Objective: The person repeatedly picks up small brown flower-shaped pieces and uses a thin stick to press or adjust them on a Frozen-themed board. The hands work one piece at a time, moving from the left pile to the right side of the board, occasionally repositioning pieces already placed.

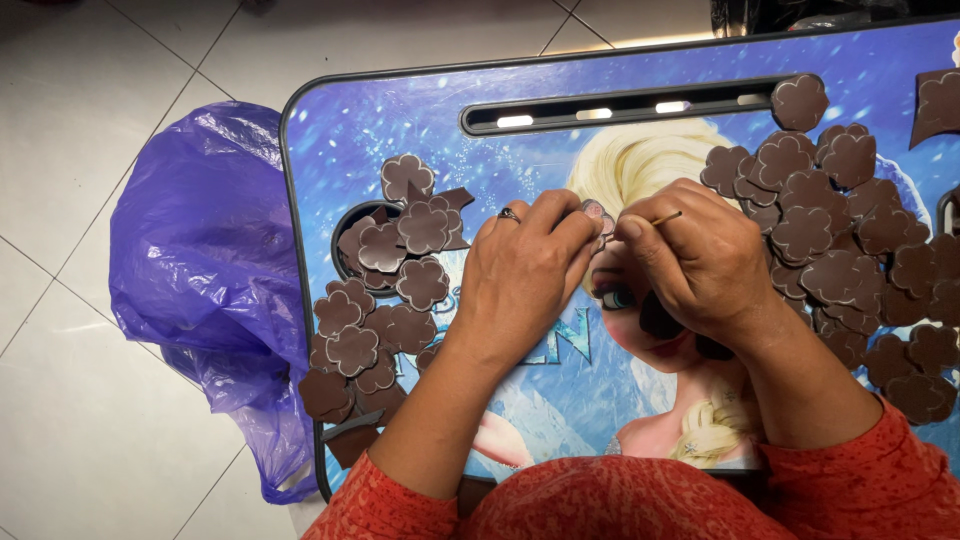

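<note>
Two hands over a blue picture tabletop (380, 120), left hand (520, 275) fingers pinching one small pinkish flower piece (597, 213), right hand (700, 260) fingers pinching one thin stick (667, 216), two heaps of brown flower cutouts, left heap (385, 300), right heap (840, 240), one purple plastic bag (200, 260) far left.

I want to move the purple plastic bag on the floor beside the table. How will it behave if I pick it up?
The purple plastic bag looks thin and crumpled, so it would probably be floppy and sag in the hand. It slumps against the edge of the lap table with no firm bulge, so it seems light. Its glossy film may feel slippery.
</note>
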A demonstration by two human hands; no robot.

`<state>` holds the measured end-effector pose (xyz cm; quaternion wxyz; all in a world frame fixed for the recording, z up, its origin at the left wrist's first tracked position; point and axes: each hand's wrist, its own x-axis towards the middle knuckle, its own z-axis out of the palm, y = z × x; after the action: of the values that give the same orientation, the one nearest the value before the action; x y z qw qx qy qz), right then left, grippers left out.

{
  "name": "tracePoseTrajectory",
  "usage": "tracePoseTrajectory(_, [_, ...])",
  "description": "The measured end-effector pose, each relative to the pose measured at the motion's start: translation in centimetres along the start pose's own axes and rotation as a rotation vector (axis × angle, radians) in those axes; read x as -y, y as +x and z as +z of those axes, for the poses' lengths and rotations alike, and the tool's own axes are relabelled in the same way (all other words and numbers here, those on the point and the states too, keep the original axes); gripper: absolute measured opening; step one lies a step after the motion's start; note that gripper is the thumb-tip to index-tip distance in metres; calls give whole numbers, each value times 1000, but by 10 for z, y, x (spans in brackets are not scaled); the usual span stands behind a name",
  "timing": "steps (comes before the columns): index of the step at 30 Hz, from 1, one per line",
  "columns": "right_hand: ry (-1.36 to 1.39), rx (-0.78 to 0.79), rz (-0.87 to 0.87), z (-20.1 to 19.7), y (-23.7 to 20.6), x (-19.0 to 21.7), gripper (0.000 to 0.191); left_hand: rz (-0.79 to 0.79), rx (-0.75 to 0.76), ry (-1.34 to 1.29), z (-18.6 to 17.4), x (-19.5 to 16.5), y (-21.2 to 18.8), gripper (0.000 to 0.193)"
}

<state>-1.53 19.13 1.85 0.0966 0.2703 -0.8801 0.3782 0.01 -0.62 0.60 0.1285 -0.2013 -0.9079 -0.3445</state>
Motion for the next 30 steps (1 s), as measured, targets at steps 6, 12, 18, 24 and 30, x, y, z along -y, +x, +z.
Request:
tracePoseTrajectory(6, [29, 27, -50, 1, 1, 0, 8, 4, 6, -5, 1, 2, 0, 13])
tracePoseTrajectory(12, [52, 25, -81, 4, 0, -1, 10, -15, 39, -24, 0, 4, 1, 11])
tracePoseTrajectory(18, [91, 28, -103, 6, 0, 0, 10, -30, 89, -76, -6, 8, 2, 12])
tracePoseTrajectory(24, [65, 19, -90, 7, 1, 3, 8, -58, 112, -120, -9, 10, 3, 16])
tracePoseTrajectory(30, [78, 26, -62, 7, 1, 5, 6, -65, 128, -141, -9, 13, 4, 18])
